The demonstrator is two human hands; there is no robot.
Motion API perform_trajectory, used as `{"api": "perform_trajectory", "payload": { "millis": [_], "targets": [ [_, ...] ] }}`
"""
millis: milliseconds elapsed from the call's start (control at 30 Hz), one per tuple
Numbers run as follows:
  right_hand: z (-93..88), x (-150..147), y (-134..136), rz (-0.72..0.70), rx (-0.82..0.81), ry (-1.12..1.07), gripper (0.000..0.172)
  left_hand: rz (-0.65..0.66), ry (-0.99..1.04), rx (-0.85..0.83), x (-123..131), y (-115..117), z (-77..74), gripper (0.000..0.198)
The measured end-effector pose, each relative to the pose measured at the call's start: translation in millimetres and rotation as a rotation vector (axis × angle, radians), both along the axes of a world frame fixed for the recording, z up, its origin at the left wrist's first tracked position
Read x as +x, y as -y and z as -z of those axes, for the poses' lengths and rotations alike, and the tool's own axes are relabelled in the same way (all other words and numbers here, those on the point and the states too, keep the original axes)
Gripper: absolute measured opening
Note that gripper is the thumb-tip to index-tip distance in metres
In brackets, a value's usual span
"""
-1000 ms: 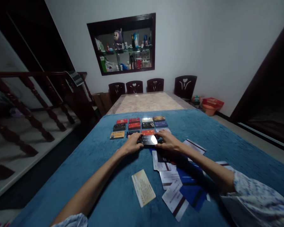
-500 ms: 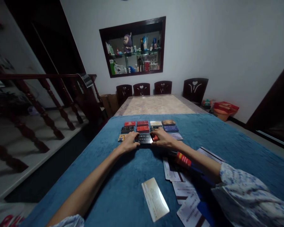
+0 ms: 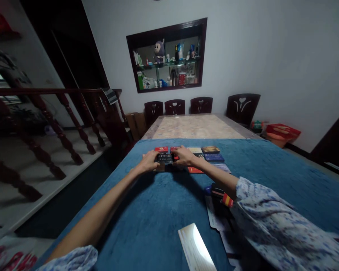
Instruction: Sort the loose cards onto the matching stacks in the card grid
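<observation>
My left hand (image 3: 149,162) pinches the left end of a black card (image 3: 165,158) with white print, and my right hand (image 3: 184,156) grips its right end. The card is held above the left part of rows of small card stacks, and what lies under it is mostly hidden. Near the hands lie a red stack (image 3: 161,149), a brown-gold stack (image 3: 210,149) and a blue stack (image 3: 214,157). A red card (image 3: 196,170) shows below my right wrist, with a pale card (image 3: 223,168) beside it.
A shiny gold card (image 3: 194,241) lies alone on the blue cloth (image 3: 147,218). Loose cards (image 3: 213,214) spread partly under my right sleeve. Beyond the cloth the table's patterned top (image 3: 197,126) runs back to several dark chairs (image 3: 202,105). A wooden railing (image 3: 59,135) stands left.
Both hands have carried the black card left and slightly farther away, from the front row to over the left stacks. A red card now shows in the front row. The view has shifted slightly.
</observation>
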State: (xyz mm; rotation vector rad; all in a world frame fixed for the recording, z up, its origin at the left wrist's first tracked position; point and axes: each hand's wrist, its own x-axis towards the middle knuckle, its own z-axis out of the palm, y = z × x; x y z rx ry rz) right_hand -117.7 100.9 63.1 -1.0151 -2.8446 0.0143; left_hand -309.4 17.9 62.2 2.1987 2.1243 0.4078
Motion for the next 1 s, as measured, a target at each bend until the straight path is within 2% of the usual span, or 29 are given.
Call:
{"api": "perform_trajectory", "payload": {
  "millis": [167, 367, 667, 1000],
  "targets": [
    [-7.2, -18.5, -3.9, 0.027, 0.011, 0.064, 0.042, -0.027, -0.058, -0.015, -19.3, -17.3, 1.8, 0.045],
    [-5.6, -37.2, -16.5, 0.057, -0.021, 0.114, 0.048, -0.028, -0.091, -0.026, -35.1, -37.5, 8.0, 0.040],
    [0.6, -63.9, -37.2, 0.061, -0.042, 0.195, 0.052, -0.076, -0.074, -0.076, -44.0, -58.0, 14.5, 0.036],
    [5.4, -76.4, -51.6, -0.010, -0.118, 0.218, 0.039, -0.069, -0.053, -0.162, -49.5, -66.0, 18.7, 0.034]
  ]
}}
